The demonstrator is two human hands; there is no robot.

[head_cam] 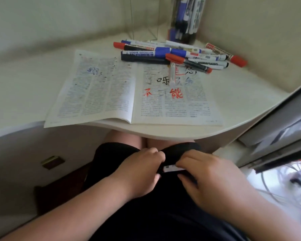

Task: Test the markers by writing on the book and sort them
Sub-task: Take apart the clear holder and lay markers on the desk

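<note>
You are sitting at a pale counter with both hands down in your lap, below its curved front edge and over black shorts. Your left grip and your right grip are meeting around one whiteboard marker, which is lying crosswise between them. The right grip is pinching the white barrel with curled fingers and thumb. The left grip is clenching around the marker's other end, which is hiding inside the fingers, so the cap colour cannot be told. On the counter above your knees, an open book is lying flat, its printed pages carrying large handwritten characters in red, black and blue, most of them on the right page. A small white ribbed pen-like item is resting on that right page, pointing toward you. Just beyond the book's top edge, a loose pile of markers with red, blue and black caps is sprawling across the counter, some overlapping the page. Behind the pile, in the back corner, a clear holder is standing upright, packed with more markers.
</note>
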